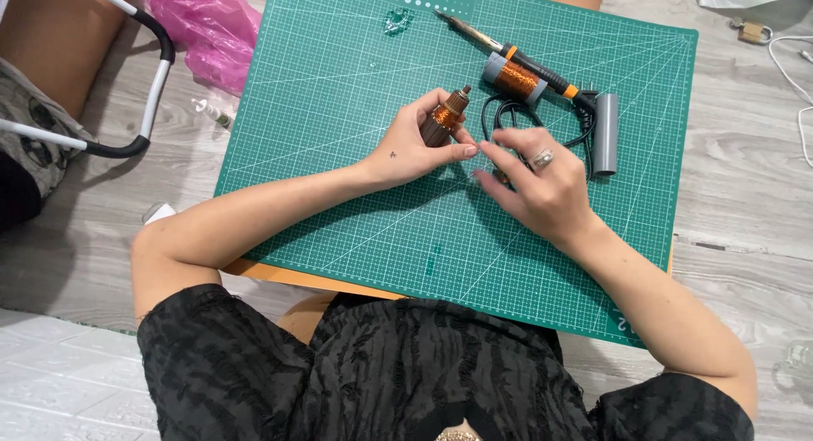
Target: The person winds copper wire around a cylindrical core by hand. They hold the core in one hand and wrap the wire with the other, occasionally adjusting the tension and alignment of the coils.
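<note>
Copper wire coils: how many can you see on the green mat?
2. One small brown cylinder wound with copper wire is held in the left hand. One grey spool of copper wire lies beside the orange-and-black soldering iron. The right hand could hide more.

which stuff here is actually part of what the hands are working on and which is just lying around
In hand:
- left hand holding a small copper-wound coil
- right hand pinching beside it; fine wire not discernible
- green cutting mat underneath

Lying about:
- soldering iron
- copper wire spool
- grey tube
- pink plastic bag
- padlock
</note>
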